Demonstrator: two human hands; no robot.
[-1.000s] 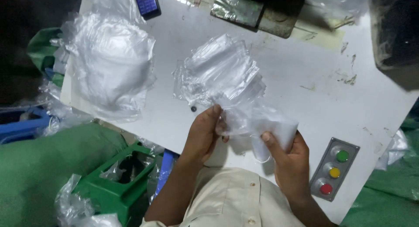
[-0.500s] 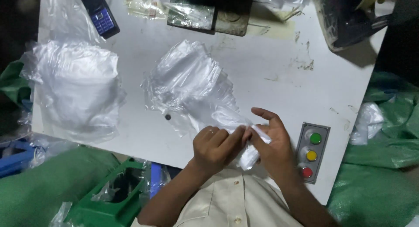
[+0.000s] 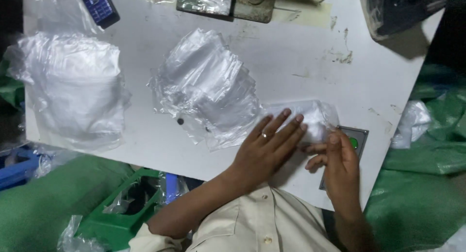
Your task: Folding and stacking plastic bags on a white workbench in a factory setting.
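**Reader:** What are the two hands doing?

**Describer:** Seen from above, the left hand lies flat with fingers stretched out, pressing down on a small filled clear plastic packet on the white table. It grips nothing; the palm and fingers just weigh on the plastic. The right hand is beside it on the right, with thumb and fingertips pinching the packet's right end. A ring shows on one finger of the left hand.

**Reader:** Where is that packet on the table?

**Describer:** Near the table's near right edge, lying flat, with something white inside. Just right of it, partly under the right hand, is a grey control box with a green button showing.

**Reader:** What else is around?

**Describer:** Just left of the packet, touching it, a loose heap of empty clear bags covers the middle of the table. Well to the left sits a larger plastic bag stuffed with white material. At the far left edge lies a dark phone with a keypad. At the far middle is a flat dark tray covered in plastic, and a dark object stands at the far right corner. Green sacks lie below the table on the right, and a green plastic crate sits below on the near left.
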